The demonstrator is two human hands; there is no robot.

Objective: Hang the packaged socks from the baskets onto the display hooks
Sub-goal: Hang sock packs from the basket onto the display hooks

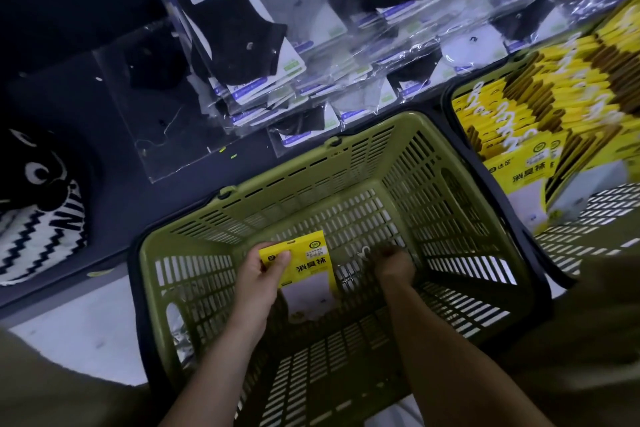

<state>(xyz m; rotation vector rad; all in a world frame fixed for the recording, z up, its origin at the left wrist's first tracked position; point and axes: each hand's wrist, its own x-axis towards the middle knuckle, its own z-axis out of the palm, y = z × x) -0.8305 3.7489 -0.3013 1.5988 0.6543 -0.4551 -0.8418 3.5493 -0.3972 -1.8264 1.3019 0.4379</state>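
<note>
Head view looks straight down at 1 yellow sock pack (306, 265), which sits low inside the green slatted basket (433, 184), just above its floor and left of centre. The pack has a yellow card top with dark printed characters and a pale lower part behind clear film. The left hand (261, 282) grips it by the left edge, thumb lying over the yellow card and fingers curled behind it. The right hand (393, 265) is down in the same basket, just right of the pack and apart from it, knuckles up and fingers curled toward the floor. A small white piece (363, 252) shows at its fingertips, possibly a plastic hook; I cannot tell whether the hand is holding it or simply curled beside it.

Both bare forearms reach in over the near rim. To the right stands a 2nd basket (588, 239), touching the first, packed with rows of matching yellow sock packs (540, 87). Beyond the baskets, clear bags of black, grey and white ankle socks (235, 31) hang in overlapping rows on the display. At far left lies a black-and-white knit item (41, 215) with a zigzag pattern, on a dark base (104, 90). White floor (86, 319) shows below it.
</note>
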